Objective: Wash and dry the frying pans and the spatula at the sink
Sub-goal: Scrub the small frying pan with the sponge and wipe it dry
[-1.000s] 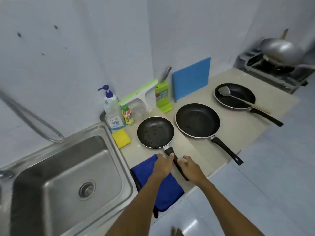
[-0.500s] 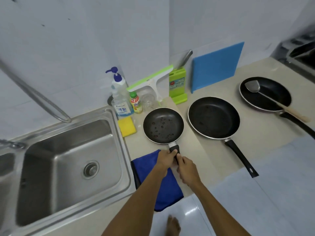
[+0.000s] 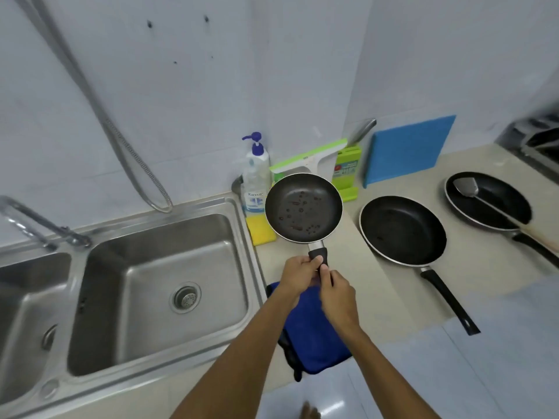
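Head view: beige surface (image 3: 490,276) right of a steel sink (image 3: 151,267), white tiled walls (image 3: 181,101). Three frying pans (image 3: 402,229), one spatula (image 3: 465,187). Fingers of left hand (image 3: 298,275) and right hand (image 3: 338,294) grip the smallest pan (image 3: 303,207) by its handle, just right of the sink.

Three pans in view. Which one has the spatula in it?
The rightmost pan: the spatula lies in it. The middle pan is empty; the left hand and right hand hold the small pan.

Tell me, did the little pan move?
Yes. The little pan has lifted and gone left toward the sink: its rim now overlaps the yellow sponge, which it sat clear of before.
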`<action>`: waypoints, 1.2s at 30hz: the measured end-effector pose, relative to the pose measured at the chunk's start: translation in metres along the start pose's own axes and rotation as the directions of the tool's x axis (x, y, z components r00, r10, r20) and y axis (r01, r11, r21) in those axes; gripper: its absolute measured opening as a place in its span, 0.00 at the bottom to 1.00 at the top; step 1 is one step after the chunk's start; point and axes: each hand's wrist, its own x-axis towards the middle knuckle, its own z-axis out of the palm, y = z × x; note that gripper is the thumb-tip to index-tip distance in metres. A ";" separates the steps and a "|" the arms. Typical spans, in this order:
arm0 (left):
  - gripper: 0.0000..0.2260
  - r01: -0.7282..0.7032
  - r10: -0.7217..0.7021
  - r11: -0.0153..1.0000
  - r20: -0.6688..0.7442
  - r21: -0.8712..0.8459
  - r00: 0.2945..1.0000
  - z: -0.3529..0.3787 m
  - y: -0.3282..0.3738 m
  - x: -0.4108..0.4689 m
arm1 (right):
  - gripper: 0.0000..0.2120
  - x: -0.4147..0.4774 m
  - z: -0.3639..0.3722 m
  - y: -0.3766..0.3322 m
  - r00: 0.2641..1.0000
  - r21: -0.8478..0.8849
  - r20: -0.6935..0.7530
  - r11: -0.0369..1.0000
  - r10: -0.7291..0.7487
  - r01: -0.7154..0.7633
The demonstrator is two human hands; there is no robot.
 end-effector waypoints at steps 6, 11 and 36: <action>0.09 -0.023 0.011 0.995 -0.116 -0.101 0.993 -0.113 -0.008 -0.035 | 0.21 -0.042 0.095 -0.045 0.995 -0.055 0.089 0.997 -0.050 0.055; 0.09 0.030 -0.052 0.994 -0.212 -0.107 0.976 -0.233 -0.036 -0.052 | 0.19 -0.091 0.197 -0.075 0.980 -0.077 0.187 0.994 -0.062 0.077; 0.28 0.224 0.597 0.182 -0.289 0.957 0.749 -0.571 0.019 -0.037 | 0.23 -0.122 0.358 -0.104 0.953 -0.150 0.299 0.989 0.037 0.009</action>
